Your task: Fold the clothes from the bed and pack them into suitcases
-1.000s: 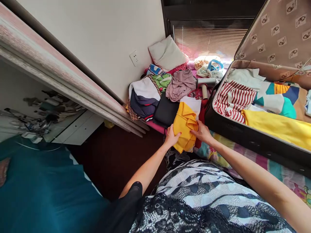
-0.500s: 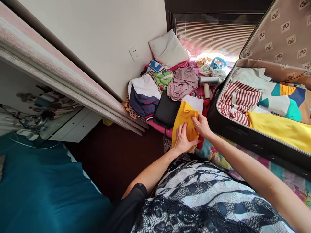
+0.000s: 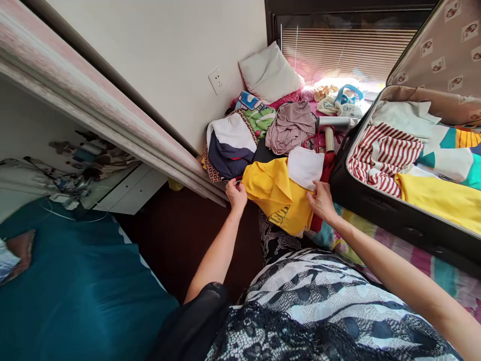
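Observation:
A yellow garment (image 3: 268, 183) with dark printed lettering lies partly unfolded in front of me, probably a shirt, though its full shape is hidden in the folds. My left hand (image 3: 236, 195) pinches its left end. On the other side, my right hand (image 3: 322, 201) is closed on its right edge, close to a white cloth (image 3: 306, 167). Beyond the garment, a mauve crumpled garment (image 3: 291, 128) lies next to a dark item that is mostly covered. A navy and white garment (image 3: 233, 148) rests just past my left hand.
An open black suitcase (image 3: 379, 208) with clothes inside stands at the right. Red-striped clothing (image 3: 394, 150) fills its near corner. A pale pillow (image 3: 268, 72) leans at the wall. Left are a sliding door edge (image 3: 124, 108) and a teal-covered bed (image 3: 75, 281).
The yellow garment has been opened out to the left, and its lettering now shows. My left hand went from lying flat on it to pinching its left end. The view shifted slightly.

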Tool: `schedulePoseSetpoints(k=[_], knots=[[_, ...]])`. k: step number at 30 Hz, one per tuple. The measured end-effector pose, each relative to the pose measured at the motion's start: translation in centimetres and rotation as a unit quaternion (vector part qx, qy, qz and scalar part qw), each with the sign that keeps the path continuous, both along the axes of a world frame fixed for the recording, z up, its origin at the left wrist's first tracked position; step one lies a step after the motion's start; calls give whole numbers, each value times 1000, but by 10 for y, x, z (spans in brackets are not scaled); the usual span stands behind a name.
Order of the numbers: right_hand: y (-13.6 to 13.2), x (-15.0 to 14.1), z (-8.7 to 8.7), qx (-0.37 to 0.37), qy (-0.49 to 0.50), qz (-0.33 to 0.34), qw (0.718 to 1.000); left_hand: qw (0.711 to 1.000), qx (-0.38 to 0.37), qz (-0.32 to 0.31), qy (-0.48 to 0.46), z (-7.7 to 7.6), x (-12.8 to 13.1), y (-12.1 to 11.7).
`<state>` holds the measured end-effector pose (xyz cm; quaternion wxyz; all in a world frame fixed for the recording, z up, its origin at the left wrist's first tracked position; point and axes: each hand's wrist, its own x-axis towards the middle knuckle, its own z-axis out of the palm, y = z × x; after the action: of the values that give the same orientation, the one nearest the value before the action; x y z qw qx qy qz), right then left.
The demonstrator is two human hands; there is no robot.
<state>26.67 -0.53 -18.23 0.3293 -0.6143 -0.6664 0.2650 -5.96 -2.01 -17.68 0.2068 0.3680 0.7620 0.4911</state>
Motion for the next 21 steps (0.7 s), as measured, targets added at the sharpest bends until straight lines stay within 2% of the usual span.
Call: schedulePoseSetpoints(k=[2,4,5,6,7,9,11,13,14,15,16,18,20,21], knots=[[2,-2,-3,-3,-18,-5,1000,990,42,-98,92,-6,37,-20],[11,-7,-2,9,-45,-4,999,954,70,-242,160,-13,80,-33],[16,-9,0,17,-64,-4,998,938,73,-292,170,-17,97,-34],[20,-11,1,24,-84,-6,996,929,71,-322,166,-19,107,-33],[25,-12,1,26,-102,-10,994,930,66,-326,154,-20,109,-28],[30,-11,0,24,-122,-22,992,956,47,-261,122,-15,90,-13],[32,-9,-5,24,-119,-30,992,986,24,-121,113,-3,50,4],[33,-8,-10,32,-89,-35,995,988,21,12,154,16,14,15],[33,-9,-13,36,-63,-36,997,981,32,39,186,26,5,17],[33,-11,-15,40,-32,-35,998,974,48,30,219,35,3,16],[34,-13,-15,44,-1,-30,999,966,67,-15,249,41,9,13],[37,-20,-12,53,55,-13,997,941,96,-177,273,44,42,4],[41,-27,-4,57,95,15,994,902,97,-339,250,36,87,-5],[43,-30,1,55,115,33,991,887,85,-391,230,28,109,-7]])
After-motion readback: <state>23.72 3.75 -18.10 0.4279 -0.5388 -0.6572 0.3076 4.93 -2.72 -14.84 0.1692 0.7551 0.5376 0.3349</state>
